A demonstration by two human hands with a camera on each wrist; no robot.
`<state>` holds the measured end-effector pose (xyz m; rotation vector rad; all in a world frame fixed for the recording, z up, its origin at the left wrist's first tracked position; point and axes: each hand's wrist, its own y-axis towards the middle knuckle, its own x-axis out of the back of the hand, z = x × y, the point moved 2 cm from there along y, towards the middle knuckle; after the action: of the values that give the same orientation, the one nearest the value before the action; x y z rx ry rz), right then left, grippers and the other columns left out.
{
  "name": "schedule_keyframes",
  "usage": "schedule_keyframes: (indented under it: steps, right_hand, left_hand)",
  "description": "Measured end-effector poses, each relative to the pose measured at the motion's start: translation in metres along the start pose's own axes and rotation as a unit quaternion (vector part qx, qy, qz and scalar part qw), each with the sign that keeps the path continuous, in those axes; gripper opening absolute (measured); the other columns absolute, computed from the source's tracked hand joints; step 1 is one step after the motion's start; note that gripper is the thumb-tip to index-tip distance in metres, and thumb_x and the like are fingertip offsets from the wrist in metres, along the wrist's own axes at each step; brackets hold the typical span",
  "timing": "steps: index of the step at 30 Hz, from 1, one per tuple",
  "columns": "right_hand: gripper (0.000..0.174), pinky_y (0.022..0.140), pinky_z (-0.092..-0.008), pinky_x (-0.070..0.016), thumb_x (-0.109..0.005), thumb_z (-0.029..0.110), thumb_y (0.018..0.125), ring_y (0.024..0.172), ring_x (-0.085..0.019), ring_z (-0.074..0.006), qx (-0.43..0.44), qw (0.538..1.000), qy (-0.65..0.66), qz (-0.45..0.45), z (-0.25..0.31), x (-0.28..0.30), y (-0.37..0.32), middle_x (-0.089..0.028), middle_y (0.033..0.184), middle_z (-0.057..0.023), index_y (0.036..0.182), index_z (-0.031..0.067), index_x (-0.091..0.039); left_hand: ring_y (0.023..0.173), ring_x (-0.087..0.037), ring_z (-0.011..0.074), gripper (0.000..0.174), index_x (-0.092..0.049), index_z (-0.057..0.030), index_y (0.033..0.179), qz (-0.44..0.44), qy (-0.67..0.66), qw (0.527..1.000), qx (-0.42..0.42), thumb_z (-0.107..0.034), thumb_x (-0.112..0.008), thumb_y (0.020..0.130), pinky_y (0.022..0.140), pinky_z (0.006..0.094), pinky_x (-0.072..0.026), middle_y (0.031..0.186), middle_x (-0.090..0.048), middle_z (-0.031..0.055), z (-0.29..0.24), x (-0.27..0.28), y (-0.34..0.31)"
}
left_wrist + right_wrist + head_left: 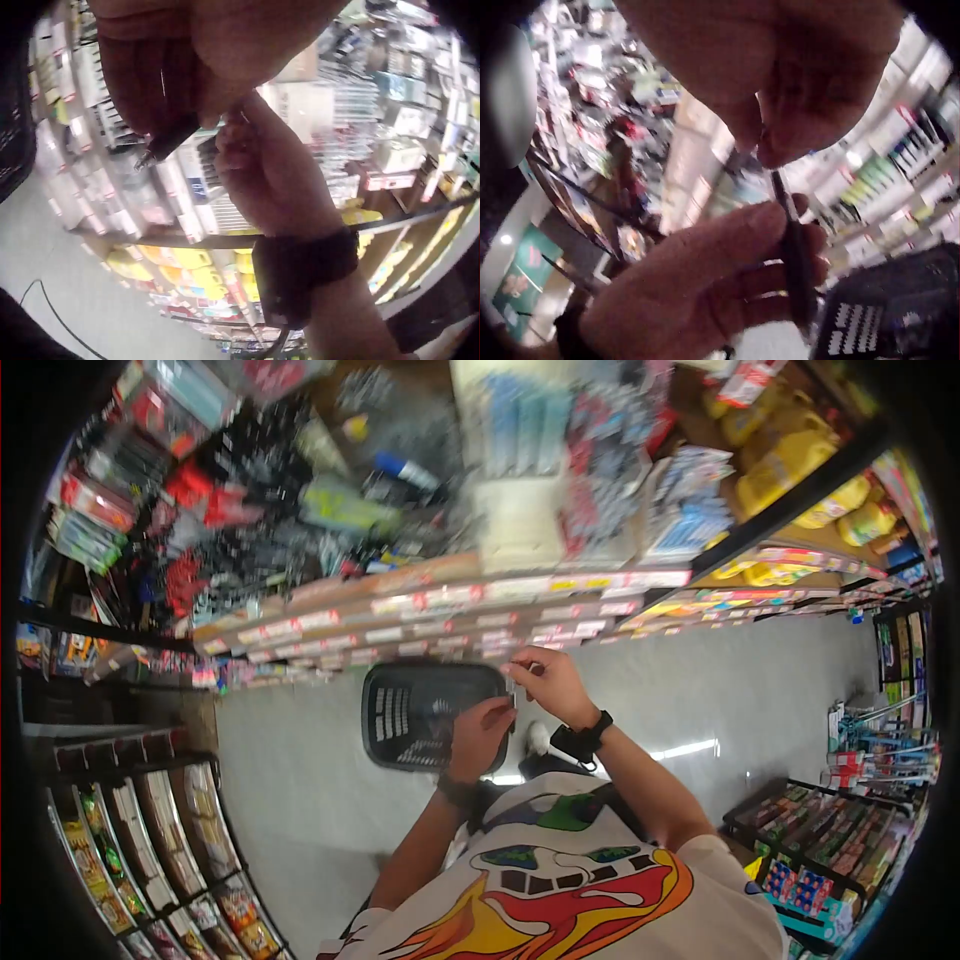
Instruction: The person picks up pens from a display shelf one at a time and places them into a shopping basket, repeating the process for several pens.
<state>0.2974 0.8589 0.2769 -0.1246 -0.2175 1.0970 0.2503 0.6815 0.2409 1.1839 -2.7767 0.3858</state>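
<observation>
My left hand (482, 735) grips a slim dark pen (799, 262) along its barrel, as the right wrist view shows. One end of the pen (174, 136) sticks out below the left hand (202, 52) in the left wrist view. The right hand (550, 682) is just above and to the right of the left one, its fingers curled. In the right wrist view the right hand's fingertips (769, 154) pinch at the pen's pale upper end. A black shopping basket (385, 755) is below the hands.
Shelves packed with small packaged goods (400, 500) rise in front, with price labels (440, 600) along their edges. Yellow bottles (800, 470) stand at the right. Snack racks (150, 840) flank the lower left, a display of boxes (815, 840) the lower right. Grey floor (290, 760) lies between.
</observation>
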Motion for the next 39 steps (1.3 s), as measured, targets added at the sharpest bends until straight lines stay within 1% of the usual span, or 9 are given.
schedule_keyframes:
  steps: [5, 9, 12, 16, 18, 22, 26, 32, 39]
  right_hand:
    - [0.041, 0.072, -0.0308, -0.0576, -0.072, 0.02, 0.091, 0.085, -0.071, -0.018, -0.125, 0.987, -0.066, 0.079, -0.162, -0.118, 0.002, -0.073, 0.103, -0.0144, 0.124, -0.0033, -0.063]
    - [0.026, 0.073, -0.0381, -0.0592, -0.071, 0.018, 0.088, 0.084, -0.072, -0.0256, -0.274, 0.96, -0.029, 0.045, -0.281, -0.215, 0.006, -0.073, 0.099, -0.0144, 0.106, -0.0009, -0.07]
    - [0.016, 0.066, -0.0431, -0.0575, -0.067, 0.018, 0.086, 0.077, -0.071, -0.0321, 0.117, 0.84, -0.485, 0.212, -0.385, -0.283, 0.039, -0.071, 0.085, -0.013, 0.087, 0.0024, -0.072]
    - [0.015, 0.069, -0.0475, -0.0551, -0.063, 0.02, 0.086, 0.079, -0.068, -0.0353, -0.219, 0.962, -0.115, 0.117, -0.519, -0.38, 0.08, -0.065, 0.079, -0.0141, 0.082, 0.0084, -0.073]
    - [0.015, 0.075, -0.0489, -0.0544, -0.059, 0.015, 0.088, 0.086, -0.068, -0.0358, 0.168, 0.897, -0.384, 0.143, -0.574, -0.424, 0.106, -0.068, 0.086, -0.0171, 0.089, 0.0062, -0.072]
    - [0.026, 0.085, -0.0479, -0.0544, -0.051, 0.016, 0.097, 0.099, -0.067, -0.0391, 0.032, 0.875, -0.36, 0.322, -0.665, -0.464, 0.142, -0.07, 0.105, -0.0207, 0.106, 0.0005, -0.07]
    - [0.036, 0.087, -0.0378, -0.0497, -0.048, 0.026, 0.102, 0.097, -0.065, -0.0254, -0.252, 0.932, -0.062, 0.255, -0.743, -0.487, 0.147, -0.069, 0.114, -0.0136, 0.113, -0.0013, -0.068]
    - [0.056, 0.095, -0.0362, -0.0449, -0.038, 0.046, 0.107, 0.105, -0.062, -0.0214, -0.403, 0.884, 0.025, 0.237, -0.758, -0.488, 0.155, -0.07, 0.115, -0.0141, 0.119, 0.0001, -0.068]
    - [0.072, 0.112, -0.0396, -0.0352, -0.031, 0.058, 0.107, 0.134, -0.05, -0.0253, -0.353, 0.897, 0.077, 0.254, -0.749, -0.478, 0.139, -0.058, 0.142, -0.0167, 0.137, -0.0017, -0.056]
  left_hand:
    - [0.079, -0.07, 0.015, 0.03, -0.072, 0.004, 0.108, 0.016, 0.027, 0.992, 0.126, -0.018, -0.076, 0.089, 0.072, 0.0276, -0.0537, 0.089, -0.075, 0.0116, 0.17, 0.062, -0.026]
    - [0.085, -0.072, 0.0245, 0.023, -0.075, -0.003, 0.105, 0.052, -0.024, 0.981, 0.183, -0.02, -0.073, 0.089, 0.076, 0.0359, -0.0542, 0.093, -0.075, 0.0154, 0.323, 0.099, -0.023]
    - [0.089, -0.072, 0.0334, 0.027, -0.075, -0.0054, 0.102, 0.09, 0.041, 0.974, 0.205, -0.03, -0.068, 0.092, 0.08, 0.0434, -0.0541, 0.097, -0.074, 0.0176, 0.428, 0.132, -0.001]
    - [0.089, -0.072, 0.0371, 0.022, -0.075, -0.0023, 0.094, 0.053, 0.149, 0.967, 0.198, -0.02, -0.064, 0.087, 0.08, 0.045, -0.0555, 0.089, -0.073, 0.0214, 0.568, 0.178, 0.04]
    - [0.093, -0.072, 0.0369, 0.022, -0.076, -0.0036, 0.095, 0.014, 0.191, 0.958, 0.212, -0.02, -0.068, 0.083, 0.081, 0.0439, -0.0562, 0.091, -0.073, 0.0208, 0.639, 0.193, 0.057]
    - [0.096, -0.071, 0.0366, 0.022, -0.078, -0.0075, 0.092, 0.224, 0.43, 0.871, 0.082, -0.025, -0.071, 0.081, 0.083, 0.0473, -0.0556, 0.099, -0.074, 0.0166, 0.798, 0.199, 0.086]
    - [0.098, -0.071, 0.0377, 0.029, -0.076, -0.004, 0.095, 0.291, 0.526, 0.794, 0.089, -0.03, -0.072, 0.083, 0.085, 0.0466, -0.0549, 0.103, -0.074, 0.0171, 0.854, 0.196, 0.095]
    - [0.108, -0.068, 0.0373, 0.035, -0.074, -0.0017, 0.102, 0.141, 0.285, 0.863, 0.392, -0.032, -0.06, 0.092, 0.09, 0.0449, -0.0525, 0.114, -0.071, 0.0238, 0.908, 0.194, 0.101]
    - [0.085, -0.067, 0.0243, 0.051, -0.07, 0.0005, 0.11, 0.109, 0.133, 0.848, 0.501, -0.046, -0.055, 0.097, 0.062, 0.0402, -0.0557, 0.1, -0.071, 0.0146, 0.933, 0.206, 0.083]
